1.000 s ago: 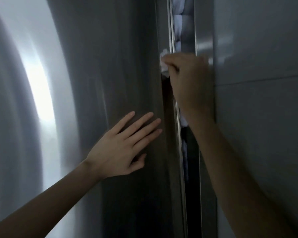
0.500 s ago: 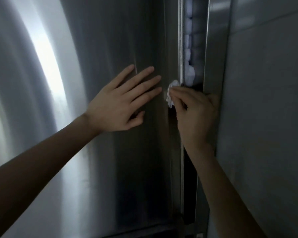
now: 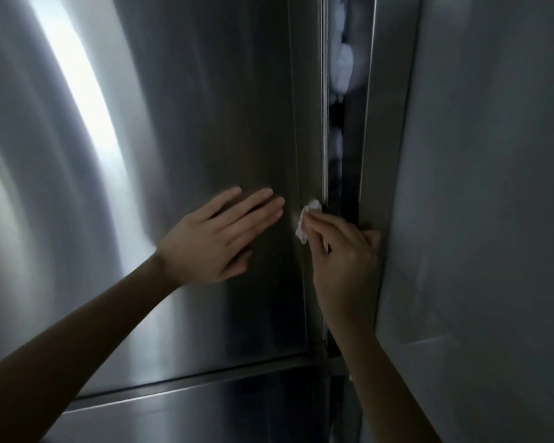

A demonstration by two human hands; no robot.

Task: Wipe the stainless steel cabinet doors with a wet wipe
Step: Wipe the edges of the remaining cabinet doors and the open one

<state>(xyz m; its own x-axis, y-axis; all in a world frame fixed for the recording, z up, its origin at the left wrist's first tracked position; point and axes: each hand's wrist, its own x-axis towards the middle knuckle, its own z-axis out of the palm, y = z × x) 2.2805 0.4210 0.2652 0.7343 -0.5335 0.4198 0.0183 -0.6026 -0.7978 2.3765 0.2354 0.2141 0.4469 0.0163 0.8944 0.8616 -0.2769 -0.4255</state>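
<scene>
Wiping has moved down the cabinet door along its right edge. The right grip, pinching the wet wipe against that edge, sits lower than a second ago, level with the left grip, released and flat on the door. The short stretch of edge below probably remains.

left hand flat on cabinet door | wet wipe just right of it, at door's right edge | right hand on wipe | wall rightmost
</scene>
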